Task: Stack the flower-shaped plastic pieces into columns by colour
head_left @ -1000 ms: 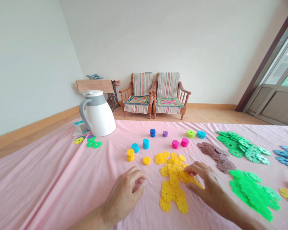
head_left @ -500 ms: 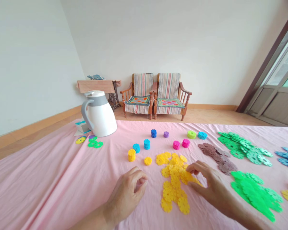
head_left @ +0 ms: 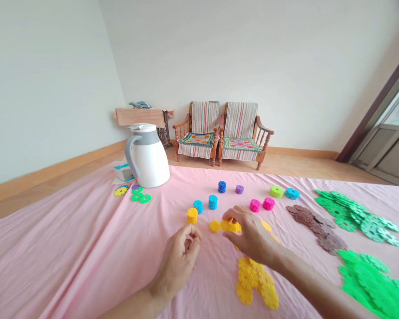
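Right hand (head_left: 251,237) closed over yellow plastic snowflake discs (head_left: 230,226): light, stiff, easily scattered; grip by rims. Left hand (head_left: 177,261) loosely curled; contents, if any, cannot tell.

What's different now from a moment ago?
The right hand has moved forward and left, over the far end of the yellow snowflake pieces; whether it grips any is unclear. The left hand stays curled above the pink sheet. The coloured stacks stayed put.
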{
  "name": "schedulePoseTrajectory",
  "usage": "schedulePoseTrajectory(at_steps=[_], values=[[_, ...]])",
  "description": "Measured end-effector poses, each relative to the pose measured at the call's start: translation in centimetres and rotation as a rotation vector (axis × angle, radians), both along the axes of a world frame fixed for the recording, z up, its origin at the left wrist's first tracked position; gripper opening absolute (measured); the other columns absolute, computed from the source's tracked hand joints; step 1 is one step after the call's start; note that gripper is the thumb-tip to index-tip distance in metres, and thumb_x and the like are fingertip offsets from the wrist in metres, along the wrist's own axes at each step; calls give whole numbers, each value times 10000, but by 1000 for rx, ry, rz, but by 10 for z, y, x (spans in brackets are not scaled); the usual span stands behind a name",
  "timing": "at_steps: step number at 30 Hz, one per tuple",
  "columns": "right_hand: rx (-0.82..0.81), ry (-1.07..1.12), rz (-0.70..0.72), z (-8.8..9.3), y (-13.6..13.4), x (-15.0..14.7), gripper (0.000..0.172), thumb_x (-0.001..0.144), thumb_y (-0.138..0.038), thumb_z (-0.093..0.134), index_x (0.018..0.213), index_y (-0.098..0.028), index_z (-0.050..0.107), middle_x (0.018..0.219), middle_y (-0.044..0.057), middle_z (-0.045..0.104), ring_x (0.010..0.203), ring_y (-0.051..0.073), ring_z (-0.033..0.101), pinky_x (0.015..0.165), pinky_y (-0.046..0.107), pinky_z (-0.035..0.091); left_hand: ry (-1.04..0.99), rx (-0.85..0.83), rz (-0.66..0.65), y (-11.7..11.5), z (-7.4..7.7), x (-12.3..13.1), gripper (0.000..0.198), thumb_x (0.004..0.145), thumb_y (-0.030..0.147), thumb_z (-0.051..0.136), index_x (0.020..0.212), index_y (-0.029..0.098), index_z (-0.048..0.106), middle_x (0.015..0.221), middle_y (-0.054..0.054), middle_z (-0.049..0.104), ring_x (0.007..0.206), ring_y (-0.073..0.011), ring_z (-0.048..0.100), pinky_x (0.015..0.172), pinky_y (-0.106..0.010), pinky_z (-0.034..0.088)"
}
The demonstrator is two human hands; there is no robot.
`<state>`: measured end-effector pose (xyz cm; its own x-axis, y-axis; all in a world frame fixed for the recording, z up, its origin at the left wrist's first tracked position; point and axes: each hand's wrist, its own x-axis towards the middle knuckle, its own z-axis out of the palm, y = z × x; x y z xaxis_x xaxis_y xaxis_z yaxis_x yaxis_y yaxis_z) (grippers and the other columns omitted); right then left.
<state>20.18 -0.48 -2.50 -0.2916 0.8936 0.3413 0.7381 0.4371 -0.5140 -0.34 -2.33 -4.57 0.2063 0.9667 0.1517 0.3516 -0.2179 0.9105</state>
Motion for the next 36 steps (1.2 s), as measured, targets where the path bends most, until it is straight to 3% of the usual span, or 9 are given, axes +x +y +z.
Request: schedulePoseTrajectory(at_steps=[3,8,24,28,33,36], values=[[22,6,26,-2,11,-10,150,733,-169,623,872,-205,582,851,39,603,810,188,558,717,315,432,-52,-52,-6,2,-2,0,108,859,233,422,781,188,481,599,59,474,392,-74,414,388,-171,342],[1,-48,47,-2,20,-19,138,741,-190,636,875,-204,606,865,42,606,822,190,560,745,322,425,11,-2,-13,1,-4,0,101,840,189,438,772,183,512,585,58,495,401,-74,427,418,-178,341],[3,-110,29,-4,19,-19,135,733,-191,621,867,-201,611,839,39,617,802,191,571,726,318,427,44,19,-23,0,1,1,98,804,152,452,757,181,533,534,63,477,418,-89,436,440,-186,345],[36,-55,25,0,20,-8,189,751,-223,610,939,-206,620,873,46,630,806,189,587,731,330,444,44,9,-24,0,1,1,98,815,170,462,759,179,542,523,63,471,423,-92,440,437,-185,337],[7,-56,-74,5,20,17,117,766,-169,548,849,-192,627,808,37,630,743,171,594,692,318,452,69,50,-12,-1,-1,2,103,815,164,460,762,178,547,511,72,441,418,-88,417,438,-185,316],[-36,-108,-64,4,16,26,179,714,-102,560,849,-190,639,829,43,632,774,182,594,710,325,451,72,59,-16,-1,-1,2,104,813,152,453,765,179,541,514,73,443,423,-88,424,445,-185,319]])
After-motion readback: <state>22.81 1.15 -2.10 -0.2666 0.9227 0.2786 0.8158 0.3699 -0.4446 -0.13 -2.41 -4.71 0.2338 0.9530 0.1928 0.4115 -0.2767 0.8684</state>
